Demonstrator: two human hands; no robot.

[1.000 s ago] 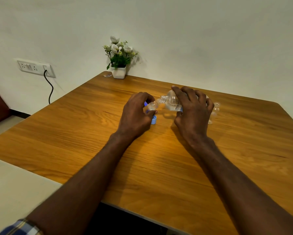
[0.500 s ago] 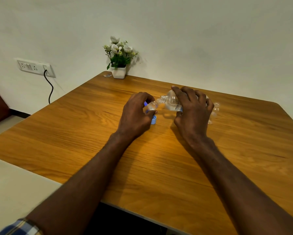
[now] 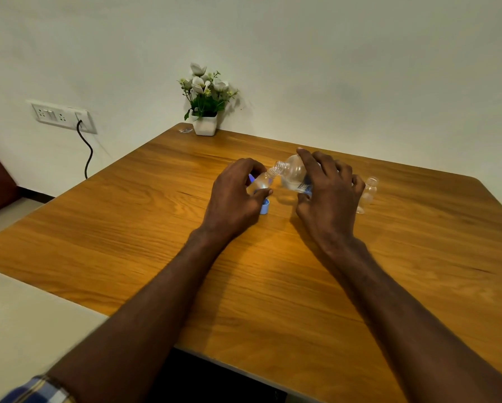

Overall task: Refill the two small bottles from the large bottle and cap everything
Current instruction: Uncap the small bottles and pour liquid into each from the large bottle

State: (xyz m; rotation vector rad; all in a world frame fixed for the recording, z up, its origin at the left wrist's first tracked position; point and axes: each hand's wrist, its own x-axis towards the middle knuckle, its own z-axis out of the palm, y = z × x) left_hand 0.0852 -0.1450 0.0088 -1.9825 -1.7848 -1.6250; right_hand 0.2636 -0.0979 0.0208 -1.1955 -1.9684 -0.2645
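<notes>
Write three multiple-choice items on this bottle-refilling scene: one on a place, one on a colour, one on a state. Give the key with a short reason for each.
1. Where is the flower pot?
A. far table corner by the wall
B. beside the right hand
C. on the floor

2. What colour is the loose cap by the left hand?
A. red
B. blue
C. white

3. How is the large bottle in the right hand held?
A. upright, capped
B. tipped, neck toward the small bottle
C. lying on the table

Key: 1 A, it stands at the far edge; 2 B, plainly blue; 3 B, open neck slants down-left.
</notes>
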